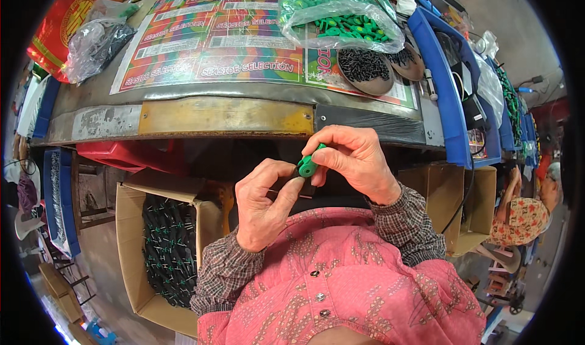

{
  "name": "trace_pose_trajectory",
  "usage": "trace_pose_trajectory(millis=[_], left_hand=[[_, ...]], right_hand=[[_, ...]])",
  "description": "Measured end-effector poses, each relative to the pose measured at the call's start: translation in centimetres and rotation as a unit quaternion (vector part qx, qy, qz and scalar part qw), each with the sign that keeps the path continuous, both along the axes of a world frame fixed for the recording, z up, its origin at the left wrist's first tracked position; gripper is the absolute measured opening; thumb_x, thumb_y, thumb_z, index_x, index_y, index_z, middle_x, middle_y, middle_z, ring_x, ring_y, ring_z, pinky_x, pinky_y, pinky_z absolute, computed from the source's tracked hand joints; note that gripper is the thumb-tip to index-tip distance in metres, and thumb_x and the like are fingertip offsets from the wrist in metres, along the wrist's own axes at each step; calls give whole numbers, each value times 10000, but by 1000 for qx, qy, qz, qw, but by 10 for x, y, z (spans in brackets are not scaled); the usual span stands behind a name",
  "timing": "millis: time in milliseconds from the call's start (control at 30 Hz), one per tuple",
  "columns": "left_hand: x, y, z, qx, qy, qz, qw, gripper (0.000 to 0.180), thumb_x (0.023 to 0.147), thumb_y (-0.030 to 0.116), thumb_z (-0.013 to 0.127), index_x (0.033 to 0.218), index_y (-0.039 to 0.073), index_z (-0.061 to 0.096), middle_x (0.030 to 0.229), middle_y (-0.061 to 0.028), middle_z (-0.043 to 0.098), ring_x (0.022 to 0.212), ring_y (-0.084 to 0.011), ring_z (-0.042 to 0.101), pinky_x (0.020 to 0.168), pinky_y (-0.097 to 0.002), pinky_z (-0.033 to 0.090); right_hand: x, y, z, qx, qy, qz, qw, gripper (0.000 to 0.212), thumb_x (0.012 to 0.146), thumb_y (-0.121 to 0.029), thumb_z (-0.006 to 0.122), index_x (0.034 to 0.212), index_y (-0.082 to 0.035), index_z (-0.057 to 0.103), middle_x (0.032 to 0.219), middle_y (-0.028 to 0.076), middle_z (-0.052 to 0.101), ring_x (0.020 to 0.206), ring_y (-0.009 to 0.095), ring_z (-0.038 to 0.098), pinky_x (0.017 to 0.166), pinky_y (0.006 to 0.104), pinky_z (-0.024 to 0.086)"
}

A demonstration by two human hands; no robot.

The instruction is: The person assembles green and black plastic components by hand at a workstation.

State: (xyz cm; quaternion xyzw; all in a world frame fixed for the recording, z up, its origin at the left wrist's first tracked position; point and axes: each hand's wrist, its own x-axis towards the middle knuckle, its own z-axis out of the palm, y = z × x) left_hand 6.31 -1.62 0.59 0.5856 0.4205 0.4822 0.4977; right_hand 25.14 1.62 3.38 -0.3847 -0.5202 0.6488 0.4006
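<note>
In front of my chest, just off the bench edge, both hands meet at a small round green plastic part with a hole in its middle. My right hand pinches it between thumb and fingers, and some green shows above the fingertips. Thumb and forefinger of my left hand are closed at the part's left side, with a small dark piece partly hidden between them. On the bench beyond lie a clear bag of green plastic parts and a dish of small black screws.
A second dish of dark pieces stands beside the first. Blue bins line the right side. At lower left, a cardboard box holds black pieces with green bits and metal pins. Another box and a person are at right.
</note>
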Motion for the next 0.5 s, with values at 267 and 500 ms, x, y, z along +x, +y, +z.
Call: trace_pose_trajectory(millis=[267, 500], left_hand=[[-2, -4, -4, 70, 46, 13, 996, 103, 812, -21, 678, 892, -21, 613, 836, -74, 599, 738, -135, 564, 665, -261, 456], [0, -5, -13, 22, -7, 8, 1000, 95, 816, -28, 686, 894, -19, 632, 817, -76, 612, 698, -131, 617, 596, -262, 496]], right_hand=[[3, 1, -2, 52, -21, 34, 998, 119, 927, -48, 620, 974, 57, 649, 859, 90, 650, 669, 134, 657, 602, 241, 550], [-3, -5, -8, 7, -35, 7, 999, 125, 930, -61, 623, 987, 48, 643, 842, 72, 649, 653, 110, 644, 582, 223, 538]])
